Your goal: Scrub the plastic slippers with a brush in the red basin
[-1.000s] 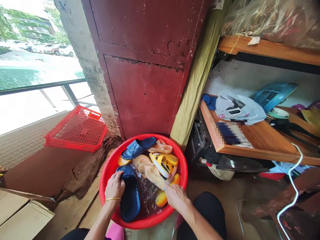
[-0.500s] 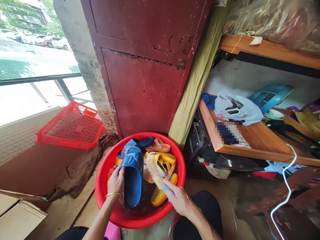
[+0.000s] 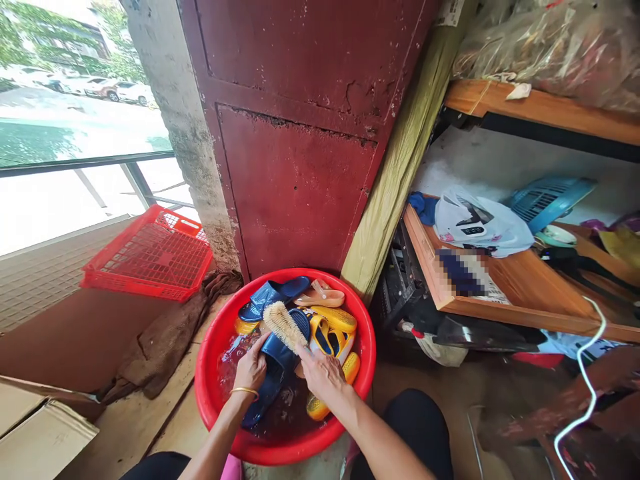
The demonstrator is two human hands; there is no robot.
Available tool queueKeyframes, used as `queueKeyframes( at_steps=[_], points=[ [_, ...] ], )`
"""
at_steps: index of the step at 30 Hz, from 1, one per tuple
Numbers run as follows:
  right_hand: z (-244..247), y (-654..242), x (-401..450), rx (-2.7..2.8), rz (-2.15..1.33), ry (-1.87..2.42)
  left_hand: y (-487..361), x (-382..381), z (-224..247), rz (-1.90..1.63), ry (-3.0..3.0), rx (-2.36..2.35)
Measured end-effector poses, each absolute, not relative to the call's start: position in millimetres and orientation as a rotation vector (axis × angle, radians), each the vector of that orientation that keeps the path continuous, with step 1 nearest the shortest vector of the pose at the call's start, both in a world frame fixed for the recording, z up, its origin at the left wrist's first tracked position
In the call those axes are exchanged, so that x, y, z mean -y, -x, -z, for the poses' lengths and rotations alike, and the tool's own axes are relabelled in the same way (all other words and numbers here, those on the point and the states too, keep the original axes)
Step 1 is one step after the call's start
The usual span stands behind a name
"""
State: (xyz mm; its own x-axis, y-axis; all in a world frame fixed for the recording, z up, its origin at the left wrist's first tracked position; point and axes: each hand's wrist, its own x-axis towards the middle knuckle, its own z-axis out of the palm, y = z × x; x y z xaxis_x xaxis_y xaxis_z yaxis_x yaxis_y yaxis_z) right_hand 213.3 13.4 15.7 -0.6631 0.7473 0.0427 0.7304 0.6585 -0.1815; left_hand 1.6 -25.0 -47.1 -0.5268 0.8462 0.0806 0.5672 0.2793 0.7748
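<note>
My left hand (image 3: 251, 369) is closed on the side of a dark blue slide slipper (image 3: 279, 355), whose near end dips into the dark water. In my right hand (image 3: 323, 373) is a scrub brush (image 3: 284, 325) with pale bristles; its handle is mostly covered by my fingers. The brush head lies over the slipper, though contact is unclear. Both hands are above a round red basin (image 3: 201, 373). Another blue slipper (image 3: 273, 295), a peach slipper (image 3: 320, 293) and several yellow slippers (image 3: 333, 327) are in the basin around them.
A red plastic crate (image 3: 155, 257) stands at the left by a brown cloth (image 3: 160, 353) and cardboard (image 3: 45, 427). Behind the basin rises a dark red door (image 3: 300, 200). Wooden shelving (image 3: 525, 280) on the right holds a plastic bag (image 3: 480, 223) and a blue fan (image 3: 550, 200).
The brush has moved left and up, from beside the slipper to over it. The held slipper has turned and its near end has sunk into the water. The view has shifted slightly.
</note>
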Motion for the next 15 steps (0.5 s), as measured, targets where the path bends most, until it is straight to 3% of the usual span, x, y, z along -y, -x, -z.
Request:
queueKeyframes(
  at_steps=[9, 15],
  points=[
    [40.3, -327.1, 38.7, 2.741, -0.179, 0.985, 0.6, 17.6, 52.1, -1.156, -1.109, -2.144],
    [13.7, -270.3, 2.0, 2.668, -0.205, 1.246, -2.6, 22.5, 59.6, -1.124, -1.238, -2.122]
  ],
)
